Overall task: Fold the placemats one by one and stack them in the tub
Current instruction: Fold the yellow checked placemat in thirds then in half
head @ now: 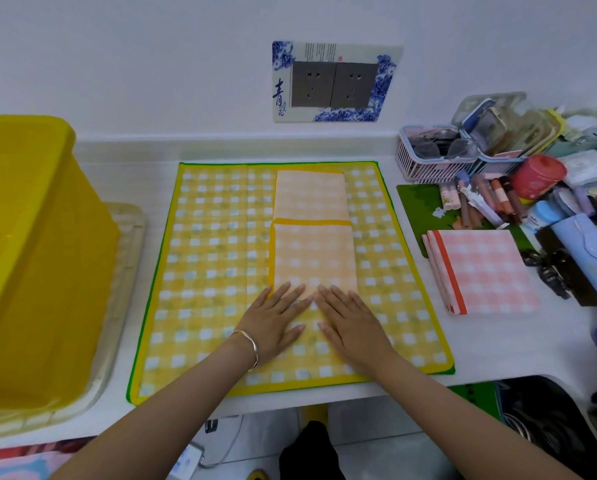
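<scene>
Two released hands, left hand (272,323) and right hand (354,323), press flat on one folded placemat (312,258) atop one spread placemat (214,254).

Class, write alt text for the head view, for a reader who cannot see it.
Left hand and right hand press flat on a folded yellow placemat lying on a larger spread placemat. A yellow tub stands left of it, a folded pink placemat right.

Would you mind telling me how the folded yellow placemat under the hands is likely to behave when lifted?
Probably floppy and light: the folded yellow placemat lies thin and flat in layers. It may spring open when lifted, since the left hand and right hand are pressing it down. Supporting it from beneath seems wise.
</scene>
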